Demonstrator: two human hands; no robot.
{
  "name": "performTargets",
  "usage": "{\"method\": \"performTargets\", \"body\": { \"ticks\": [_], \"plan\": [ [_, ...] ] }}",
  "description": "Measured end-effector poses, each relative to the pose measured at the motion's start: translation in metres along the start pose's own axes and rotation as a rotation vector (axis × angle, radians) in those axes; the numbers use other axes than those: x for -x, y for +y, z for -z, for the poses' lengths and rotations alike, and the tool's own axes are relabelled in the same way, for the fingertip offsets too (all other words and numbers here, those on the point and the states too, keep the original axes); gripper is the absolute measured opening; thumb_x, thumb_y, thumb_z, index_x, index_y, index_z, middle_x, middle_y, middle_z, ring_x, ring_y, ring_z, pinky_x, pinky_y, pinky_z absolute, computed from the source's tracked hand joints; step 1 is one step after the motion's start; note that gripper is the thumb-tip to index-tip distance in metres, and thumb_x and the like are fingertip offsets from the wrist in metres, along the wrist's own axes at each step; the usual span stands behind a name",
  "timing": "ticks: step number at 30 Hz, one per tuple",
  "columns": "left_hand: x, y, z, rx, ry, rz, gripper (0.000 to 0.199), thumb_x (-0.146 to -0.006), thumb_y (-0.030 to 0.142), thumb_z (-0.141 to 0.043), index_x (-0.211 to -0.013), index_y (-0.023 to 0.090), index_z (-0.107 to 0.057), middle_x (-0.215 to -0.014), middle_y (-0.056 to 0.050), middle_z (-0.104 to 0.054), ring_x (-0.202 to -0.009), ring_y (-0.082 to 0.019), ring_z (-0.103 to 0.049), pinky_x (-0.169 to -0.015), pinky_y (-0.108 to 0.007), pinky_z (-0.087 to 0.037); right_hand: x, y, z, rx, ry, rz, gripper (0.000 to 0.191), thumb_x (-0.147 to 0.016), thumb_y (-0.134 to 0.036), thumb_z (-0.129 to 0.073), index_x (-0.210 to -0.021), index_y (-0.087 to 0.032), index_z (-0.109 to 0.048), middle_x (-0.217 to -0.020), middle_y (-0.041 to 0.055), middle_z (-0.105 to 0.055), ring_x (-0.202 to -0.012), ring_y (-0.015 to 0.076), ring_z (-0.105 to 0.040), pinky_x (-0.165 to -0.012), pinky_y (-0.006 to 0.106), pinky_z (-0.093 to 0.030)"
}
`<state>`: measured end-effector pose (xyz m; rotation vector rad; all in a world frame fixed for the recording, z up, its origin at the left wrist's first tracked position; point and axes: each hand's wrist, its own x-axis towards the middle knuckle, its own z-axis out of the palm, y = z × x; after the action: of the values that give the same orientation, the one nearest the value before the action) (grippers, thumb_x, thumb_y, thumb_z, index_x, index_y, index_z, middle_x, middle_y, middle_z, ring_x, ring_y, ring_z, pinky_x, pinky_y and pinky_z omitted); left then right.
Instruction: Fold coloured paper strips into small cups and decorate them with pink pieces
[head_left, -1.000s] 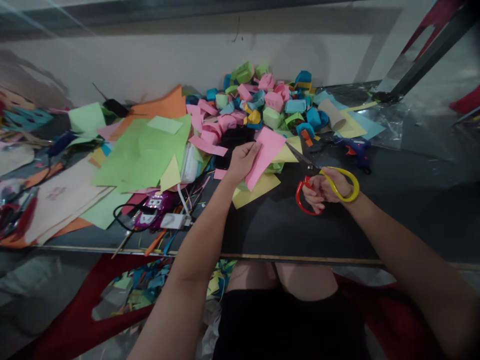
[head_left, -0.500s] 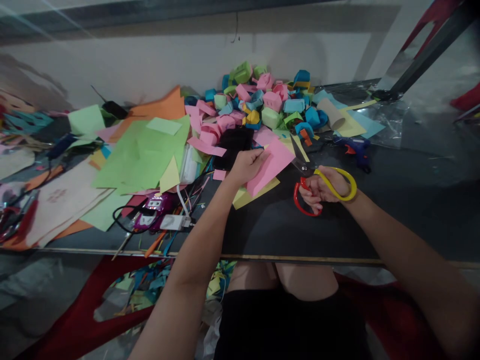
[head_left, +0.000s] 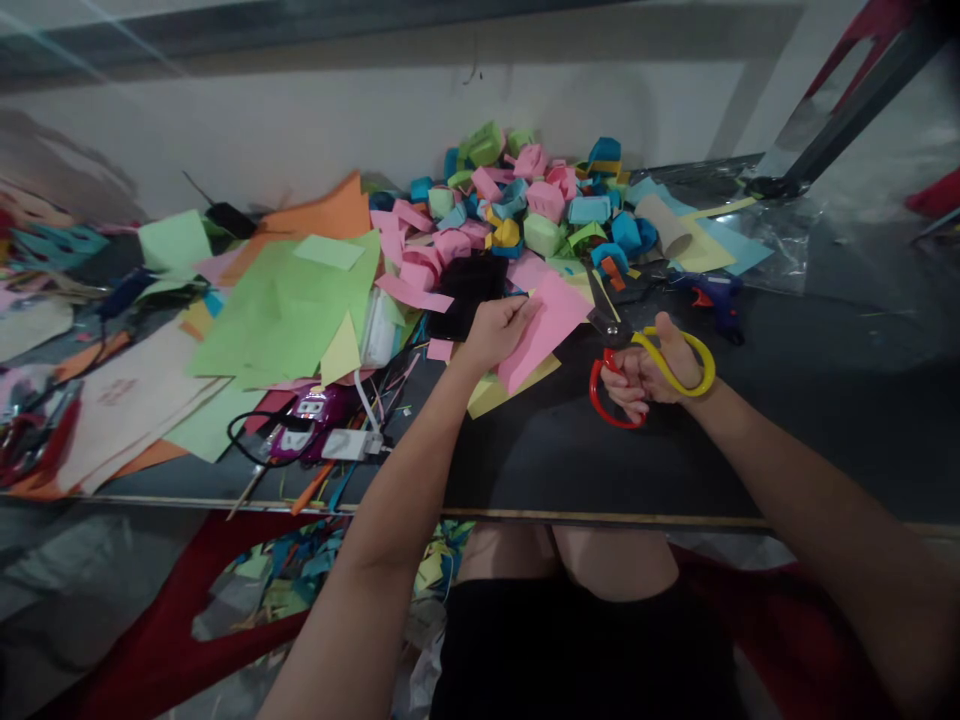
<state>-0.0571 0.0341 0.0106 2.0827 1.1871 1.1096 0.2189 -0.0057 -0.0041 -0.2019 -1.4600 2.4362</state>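
Note:
My left hand [head_left: 496, 332] pinches the left edge of a pink sheet of paper [head_left: 546, 328], thumb on top. Under the pink sheet, a yellow sheet [head_left: 491, 397] lies on the dark table. To the right, my right hand [head_left: 654, 370] has its fingers through the scissors [head_left: 613, 333], which have one red and one yellow handle. The handles are spread wide, and the dark blades point away, close beside the pink sheet's right corner. A black phone-like slab [head_left: 469, 290] lies just beyond my left hand.
Folded paper pieces [head_left: 546, 200] in several colours are heaped against the wall. A blue glue gun [head_left: 718, 300] and a cardboard tube [head_left: 664, 225] lie at the right. Green paper [head_left: 281, 310], a purple device [head_left: 307, 425] and a white charger [head_left: 345, 444] sit on the left.
The thumb of my right hand has lifted up within the yellow handle, and the scissors have shifted slightly. My left hand and the pink sheet stay nearly in place.

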Motion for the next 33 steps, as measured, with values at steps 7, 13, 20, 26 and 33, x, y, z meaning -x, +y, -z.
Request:
{"method": "performTargets", "body": {
  "ticks": [7,13,20,26,33],
  "plan": [
    [0.000,0.006,0.005,0.010,-0.001,0.023,0.057,-0.098,0.059,-0.046,-0.060,0.021,-0.025,-0.058,0.004,-0.022,-0.055,-0.010,-0.022,-0.051,-0.028,-0.019,0.002,-0.005,-0.002,0.030,0.076,-0.068,0.093,-0.075,-0.100,-0.004,-0.080,-0.020,-0.050,-0.063,-0.0040,-0.040,-0.048,0.0118,-0.044,-0.051,0.031,-0.054],
    [0.000,0.009,0.010,0.006,-0.003,0.029,0.059,-0.096,0.063,-0.046,-0.060,0.021,-0.025,-0.057,0.004,-0.021,-0.054,-0.009,-0.021,-0.050,-0.028,-0.018,0.002,-0.004,-0.004,0.053,0.093,-0.072,0.090,-0.077,-0.099,-0.007,-0.080,-0.020,-0.050,-0.062,-0.0046,-0.041,-0.047,0.0114,-0.043,-0.050,0.032,-0.054],
    [0.003,0.012,0.007,-0.030,-0.014,-0.053,0.057,-0.097,0.060,-0.044,-0.059,0.021,-0.025,-0.057,0.004,-0.022,-0.053,-0.009,-0.020,-0.051,-0.028,-0.018,0.003,0.002,-0.003,0.039,0.088,-0.011,0.083,-0.085,-0.094,-0.016,-0.083,-0.019,-0.053,-0.066,-0.0036,-0.043,-0.050,0.0123,-0.045,-0.057,0.037,-0.058],
    [0.006,0.013,0.006,-0.079,0.041,-0.044,0.051,-0.096,0.054,-0.044,-0.060,0.021,-0.030,-0.056,0.004,-0.026,-0.053,-0.009,-0.026,-0.052,-0.028,-0.019,0.001,0.003,-0.003,0.031,0.103,-0.022,0.080,-0.084,-0.094,-0.025,-0.087,-0.019,-0.054,-0.066,-0.0038,-0.045,-0.051,0.0129,-0.045,-0.055,0.036,-0.056],
    [0.008,0.016,0.006,-0.090,-0.010,-0.023,0.053,-0.097,0.057,-0.041,-0.061,0.021,-0.029,-0.056,0.004,-0.026,-0.054,-0.009,-0.027,-0.053,-0.027,-0.021,-0.001,0.005,-0.007,0.080,0.126,0.007,0.080,-0.086,-0.092,-0.022,-0.085,-0.019,-0.053,-0.064,-0.0044,-0.042,-0.048,0.0125,-0.043,-0.049,0.033,-0.052]
  ]
}}
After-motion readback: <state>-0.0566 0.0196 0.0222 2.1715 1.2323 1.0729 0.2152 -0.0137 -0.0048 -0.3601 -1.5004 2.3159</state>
